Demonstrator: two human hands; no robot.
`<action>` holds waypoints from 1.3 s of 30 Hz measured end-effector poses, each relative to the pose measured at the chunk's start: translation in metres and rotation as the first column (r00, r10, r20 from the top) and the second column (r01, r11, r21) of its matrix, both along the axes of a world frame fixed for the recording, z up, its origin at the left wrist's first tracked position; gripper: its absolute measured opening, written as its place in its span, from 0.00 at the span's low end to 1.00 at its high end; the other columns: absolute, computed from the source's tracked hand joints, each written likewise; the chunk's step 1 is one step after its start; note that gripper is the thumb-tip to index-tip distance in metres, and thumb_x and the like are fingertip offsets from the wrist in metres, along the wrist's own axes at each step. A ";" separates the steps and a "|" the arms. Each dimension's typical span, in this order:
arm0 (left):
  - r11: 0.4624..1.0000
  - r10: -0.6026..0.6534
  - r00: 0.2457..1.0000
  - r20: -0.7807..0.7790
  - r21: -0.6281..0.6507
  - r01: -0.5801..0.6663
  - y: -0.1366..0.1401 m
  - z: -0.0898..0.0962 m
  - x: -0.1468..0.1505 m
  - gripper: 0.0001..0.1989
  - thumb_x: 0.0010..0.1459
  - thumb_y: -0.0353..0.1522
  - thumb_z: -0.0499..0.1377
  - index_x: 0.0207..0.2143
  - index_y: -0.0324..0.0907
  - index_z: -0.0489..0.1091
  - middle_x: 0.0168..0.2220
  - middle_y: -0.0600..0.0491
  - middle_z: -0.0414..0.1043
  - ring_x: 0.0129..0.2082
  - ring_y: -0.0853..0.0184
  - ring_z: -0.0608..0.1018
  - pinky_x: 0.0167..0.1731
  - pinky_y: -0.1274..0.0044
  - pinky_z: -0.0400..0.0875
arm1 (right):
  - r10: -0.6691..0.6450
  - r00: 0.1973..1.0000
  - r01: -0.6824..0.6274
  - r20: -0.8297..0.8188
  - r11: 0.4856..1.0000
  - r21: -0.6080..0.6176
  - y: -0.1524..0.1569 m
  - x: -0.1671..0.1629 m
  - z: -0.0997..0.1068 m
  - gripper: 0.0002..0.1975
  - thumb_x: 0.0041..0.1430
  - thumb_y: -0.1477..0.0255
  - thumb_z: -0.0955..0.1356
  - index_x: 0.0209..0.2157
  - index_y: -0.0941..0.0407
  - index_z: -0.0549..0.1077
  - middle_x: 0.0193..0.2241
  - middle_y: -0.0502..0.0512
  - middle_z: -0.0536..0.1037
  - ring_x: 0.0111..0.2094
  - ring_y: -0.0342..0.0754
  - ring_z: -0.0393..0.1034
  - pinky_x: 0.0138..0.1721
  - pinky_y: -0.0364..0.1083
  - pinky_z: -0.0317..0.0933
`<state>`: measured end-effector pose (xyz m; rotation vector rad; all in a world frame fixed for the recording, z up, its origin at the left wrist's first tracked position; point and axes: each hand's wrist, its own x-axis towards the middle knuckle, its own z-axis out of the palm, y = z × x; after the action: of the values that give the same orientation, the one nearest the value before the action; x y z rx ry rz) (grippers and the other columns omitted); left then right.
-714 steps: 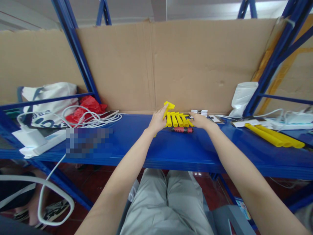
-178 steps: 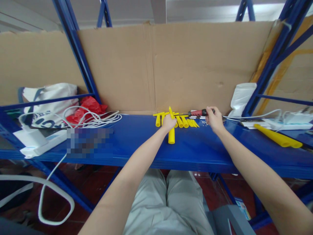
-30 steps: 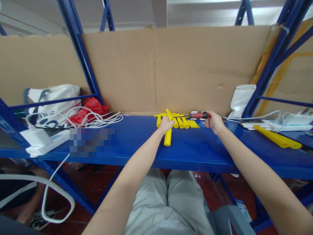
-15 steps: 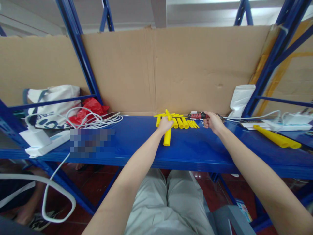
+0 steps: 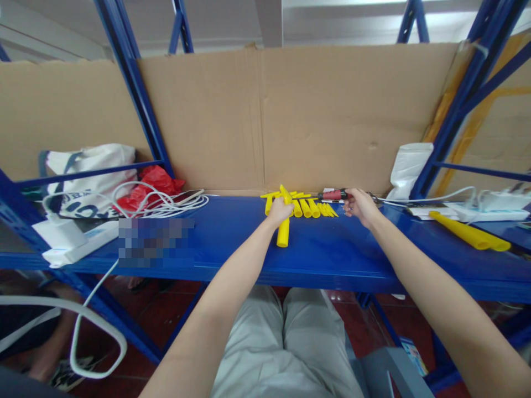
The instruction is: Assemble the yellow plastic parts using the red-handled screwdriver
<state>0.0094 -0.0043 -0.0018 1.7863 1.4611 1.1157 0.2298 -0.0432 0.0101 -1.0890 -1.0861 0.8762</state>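
My left hand [image 5: 284, 211] is closed around a yellow tapered tube [image 5: 282, 235]. Its wide round end points toward me, and its narrow part slants up beyond my fingers. My right hand [image 5: 360, 207] grips the rear of a screwdriver [image 5: 332, 195] with a red-and-black handle. The thin dark shaft runs leftward to the yellow piece by my left hand; the exact contact of its tip is too small to make out. Behind and right of my left hand lie several yellow tubes [image 5: 306, 208] in a row, with smaller yellow pointed pieces [image 5: 327, 209] beside them.
The blue shelf [image 5: 232, 237] is backed by cardboard [image 5: 199, 121]. Left are a power strip [image 5: 83, 243], coiled white cable [image 5: 178, 204], a red plastic bag [image 5: 155, 182] and a cloth bag [image 5: 95, 166]. Two yellow cones [image 5: 464, 232] and another power strip [image 5: 493, 213] lie right.
The screwdriver handle has turned about its length, showing a plainer red side, and the fingers of my right hand have shifted slightly. My left hand and the yellow tube have hardly moved.
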 end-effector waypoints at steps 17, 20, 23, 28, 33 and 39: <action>0.999 -0.029 0.997 0.074 -0.031 0.031 0.000 0.000 -0.002 0.07 0.49 0.21 0.53 0.27 0.35 0.70 0.22 0.53 0.71 0.19 0.72 0.71 0.23 0.80 0.68 | 0.034 0.999 -0.034 0.003 0.996 -0.082 -0.001 -0.001 -0.001 0.17 0.52 0.57 0.67 0.28 0.53 0.58 0.10 0.41 0.57 0.09 0.36 0.45 0.10 0.37 0.40; 0.998 -0.034 0.996 0.083 -0.046 0.038 0.000 0.000 -0.001 0.08 0.50 0.21 0.53 0.30 0.35 0.71 0.22 0.54 0.70 0.17 0.73 0.70 0.23 0.80 0.68 | -0.048 0.998 0.048 -0.033 0.999 -0.020 0.001 0.000 -0.002 0.17 0.52 0.60 0.68 0.26 0.53 0.56 0.09 0.40 0.56 0.09 0.36 0.45 0.09 0.36 0.40; 0.998 -0.032 0.995 0.094 -0.051 0.037 0.001 0.000 -0.001 0.09 0.50 0.21 0.52 0.32 0.35 0.70 0.22 0.55 0.69 0.17 0.73 0.69 0.23 0.80 0.68 | -0.119 0.991 0.121 -0.066 0.992 0.037 0.000 0.004 0.001 0.15 0.51 0.63 0.68 0.25 0.52 0.55 0.08 0.39 0.53 0.09 0.36 0.44 0.09 0.37 0.40; 0.998 -0.042 0.993 0.113 -0.046 0.047 -0.001 0.001 0.000 0.07 0.49 0.21 0.53 0.30 0.36 0.69 0.20 0.57 0.66 0.16 0.74 0.67 0.22 0.80 0.67 | -0.146 0.989 0.146 -0.013 0.989 0.016 -0.003 0.007 0.005 0.13 0.52 0.66 0.66 0.24 0.52 0.56 0.07 0.39 0.50 0.08 0.36 0.42 0.09 0.37 0.37; 0.997 -0.064 0.993 0.096 -0.026 0.067 -0.004 0.002 0.001 0.05 0.48 0.22 0.53 0.27 0.37 0.67 0.19 0.57 0.65 0.16 0.73 0.68 0.21 0.79 0.67 | 0.004 0.995 0.007 0.099 0.993 -0.116 -0.003 0.002 0.000 0.12 0.54 0.68 0.66 0.24 0.54 0.57 0.07 0.40 0.53 0.08 0.36 0.44 0.08 0.36 0.38; 0.990 -0.139 0.988 0.073 -0.016 0.140 -0.007 0.002 0.006 0.05 0.47 0.22 0.53 0.25 0.39 0.66 0.19 0.57 0.65 0.17 0.72 0.69 0.22 0.80 0.66 | 0.243 0.941 -0.191 0.237 0.956 -0.222 -0.005 -0.005 -0.009 0.12 0.54 0.66 0.70 0.27 0.56 0.64 0.13 0.47 0.67 0.12 0.38 0.58 0.10 0.36 0.50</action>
<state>0.0150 -0.0109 0.0003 1.7856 1.2804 1.0784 0.2243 -0.0480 0.0011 -1.2928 -1.3831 1.0526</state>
